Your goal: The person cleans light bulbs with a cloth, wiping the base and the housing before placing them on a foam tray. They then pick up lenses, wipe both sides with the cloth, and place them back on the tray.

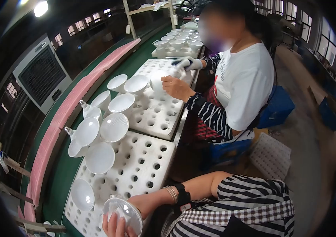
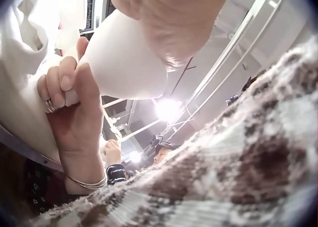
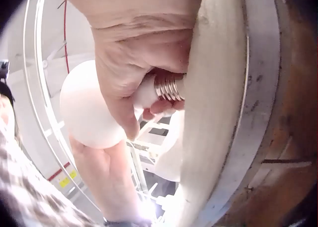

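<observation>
A white reflector light bulb [image 1: 135,216] with a wide round face is held between both hands. The right hand [image 3: 149,43] grips its neck, close to the metal screw base [image 3: 169,88]. Bracelets circle that wrist. From below, the left hand [image 1: 116,227] reaches over the bulb's face, its fingers on a crumpled white cloth [image 1: 117,206] against the surface. In the left wrist view its palm lies close against the bulb's white body [image 2: 126,58]. A similar bulb [image 1: 83,194] stands in the foam tray [image 1: 152,158] beside the hands.
More bulbs [image 1: 114,127] stand along the tray's far side by a green belt [image 1: 59,185] and pink strip [image 1: 53,142]. A second foam tray [image 1: 152,112] adjoins. Another person [image 1: 247,83] works there at a bulb. A perforated foam block [image 1: 270,156] lies on the floor.
</observation>
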`<state>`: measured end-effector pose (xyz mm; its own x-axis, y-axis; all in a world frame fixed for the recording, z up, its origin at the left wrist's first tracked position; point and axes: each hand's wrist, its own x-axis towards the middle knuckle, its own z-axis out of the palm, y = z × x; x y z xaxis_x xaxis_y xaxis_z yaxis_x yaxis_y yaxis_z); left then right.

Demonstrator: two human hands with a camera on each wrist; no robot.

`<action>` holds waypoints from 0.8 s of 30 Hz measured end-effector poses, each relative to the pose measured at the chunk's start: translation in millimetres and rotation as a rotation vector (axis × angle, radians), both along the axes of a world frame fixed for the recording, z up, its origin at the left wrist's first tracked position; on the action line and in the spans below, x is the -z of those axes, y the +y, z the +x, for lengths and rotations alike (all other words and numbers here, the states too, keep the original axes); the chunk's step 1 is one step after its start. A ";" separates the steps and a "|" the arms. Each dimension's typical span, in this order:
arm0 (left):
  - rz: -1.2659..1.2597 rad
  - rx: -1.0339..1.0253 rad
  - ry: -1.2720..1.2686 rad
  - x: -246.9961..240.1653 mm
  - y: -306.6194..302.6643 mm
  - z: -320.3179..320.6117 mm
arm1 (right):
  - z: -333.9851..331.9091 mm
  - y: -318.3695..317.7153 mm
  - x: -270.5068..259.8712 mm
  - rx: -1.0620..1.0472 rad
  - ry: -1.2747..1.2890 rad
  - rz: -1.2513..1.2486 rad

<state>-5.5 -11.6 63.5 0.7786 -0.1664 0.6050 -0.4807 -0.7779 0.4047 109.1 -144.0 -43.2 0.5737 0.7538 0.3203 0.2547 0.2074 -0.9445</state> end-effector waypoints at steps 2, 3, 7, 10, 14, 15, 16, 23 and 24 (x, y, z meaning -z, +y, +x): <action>-0.071 0.014 0.053 -1.9 -0.8 0.5 | 5.1 2.0 7.3 -0.206 0.058 0.064; -0.069 0.019 0.049 -1.0 1.9 0.3 | 6.2 4.9 13.8 -0.201 0.054 0.066; -0.129 0.097 0.077 -2.2 6.3 -0.2 | 5.3 9.1 18.9 -0.331 0.083 0.014; -0.129 0.087 0.067 -1.5 5.7 2.3 | 3.1 10.6 16.8 -0.217 -0.021 0.024; -0.058 -0.051 -0.012 -3.2 3.3 4.4 | -1.5 6.4 6.9 0.013 -0.033 0.092; -0.066 -0.070 -0.022 -2.2 4.4 5.2 | -2.3 5.6 3.5 0.012 -0.031 0.091; -0.067 -0.070 -0.022 -3.5 5.4 4.1 | -3.0 4.6 -0.1 0.086 -0.023 0.039; -0.040 -0.107 0.138 -7.7 12.0 12.8 | -11.5 0.7 -13.4 0.197 -0.078 -0.135; -0.041 -0.118 0.144 0.1 18.9 17.6 | -10.9 -1.7 -15.3 0.245 -0.095 -0.140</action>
